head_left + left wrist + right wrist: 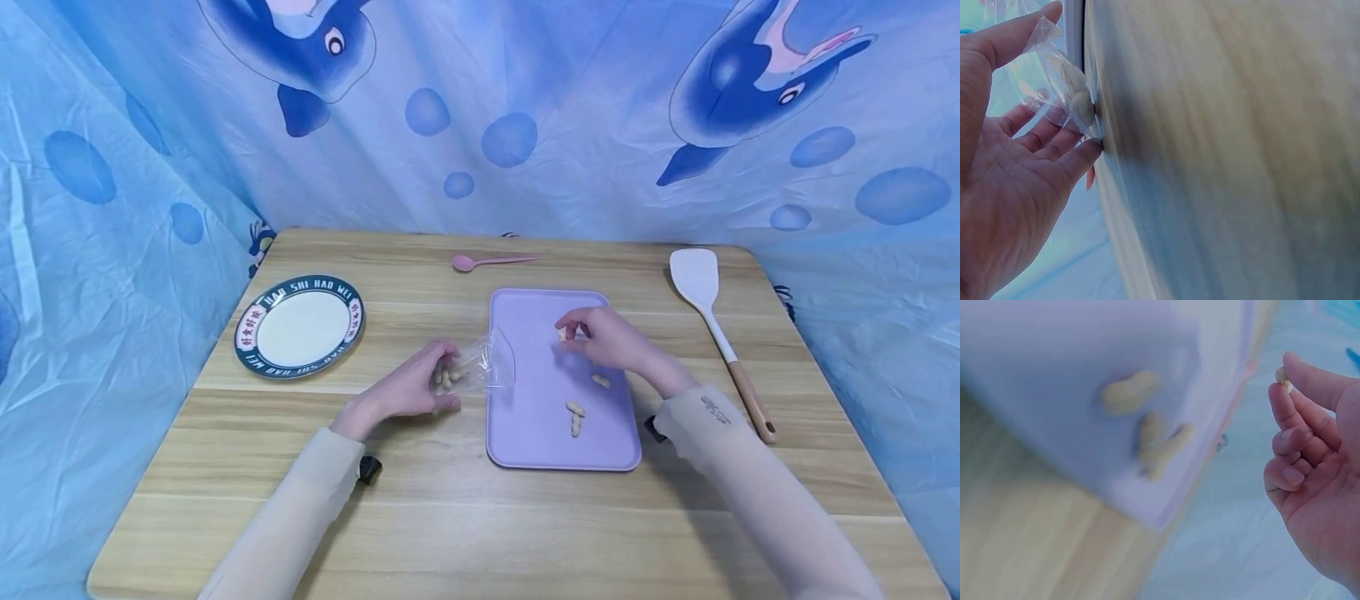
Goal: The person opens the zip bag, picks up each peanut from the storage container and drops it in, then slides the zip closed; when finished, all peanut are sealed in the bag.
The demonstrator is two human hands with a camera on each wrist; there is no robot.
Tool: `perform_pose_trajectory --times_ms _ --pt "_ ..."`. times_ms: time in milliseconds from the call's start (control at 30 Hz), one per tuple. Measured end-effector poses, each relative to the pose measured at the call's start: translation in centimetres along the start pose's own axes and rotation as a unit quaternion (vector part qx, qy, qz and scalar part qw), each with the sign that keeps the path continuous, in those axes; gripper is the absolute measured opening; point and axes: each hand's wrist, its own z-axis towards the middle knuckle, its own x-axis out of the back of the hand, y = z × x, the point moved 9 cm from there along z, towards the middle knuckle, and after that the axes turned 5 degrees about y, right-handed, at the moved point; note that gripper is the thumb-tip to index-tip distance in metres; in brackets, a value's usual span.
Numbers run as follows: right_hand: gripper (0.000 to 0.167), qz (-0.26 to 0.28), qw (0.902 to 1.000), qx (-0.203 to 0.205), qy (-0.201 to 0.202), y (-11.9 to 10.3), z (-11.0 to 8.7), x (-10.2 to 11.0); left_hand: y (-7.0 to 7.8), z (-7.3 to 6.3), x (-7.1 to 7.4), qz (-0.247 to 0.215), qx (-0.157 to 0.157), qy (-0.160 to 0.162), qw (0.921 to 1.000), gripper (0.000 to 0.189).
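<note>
In the head view my right hand point(606, 337) is over the upper part of a lilac tray point(532, 433). It pinches a peanut point(1283, 378) between thumb and index finger, the other fingers folded inward. Several more peanuts point(601, 381) lie on the tray's lower right, blurred in the right wrist view. Left of the tray, my left hand point(408, 385) curves around a clear plastic bag point(476, 364) with several peanuts inside. The bag's loose end overlaps the tray's left edge. In the left wrist view the bag point(1063, 81) sits between thumb and fingers, little fingertip right at the tabletop.
A white plate point(303, 329) with a dark patterned rim stands at the left. Behind the tray lies a pink spoon point(463, 263). To the right is a white spatula point(696, 279) with a wooden handle. A blue dolphin curtain point(562, 196) hangs around the wooden table point(420, 533).
</note>
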Motion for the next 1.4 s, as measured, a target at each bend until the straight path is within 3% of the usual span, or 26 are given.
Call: perform_pose_trajectory --times_ms 200,467,800,1400 --pt "0.024 0.014 0.9990 0.043 0.001 -3.6 1.1 0.0 0.0 0.0 0.0 -0.003 -0.002 -0.002 1.0000 0.073" --pt "0.027 0.045 0.9976 0.048 -0.020 -6.3 2.0 -1.8 0.0 0.0 -0.1 0.000 -0.001 -0.002 1.0000 0.073" --pt "0.024 0.042 0.9963 0.066 -0.036 -7.5 2.4 -3.5 -0.1 0.1 -0.1 0.000 -0.001 0.002 1.0000 0.071" --pt "0.025 0.022 0.9970 0.063 -0.038 -7.7 2.4 -4.2 0.0 0.1 0.1 0.009 -0.005 0.009 0.9999 0.069"
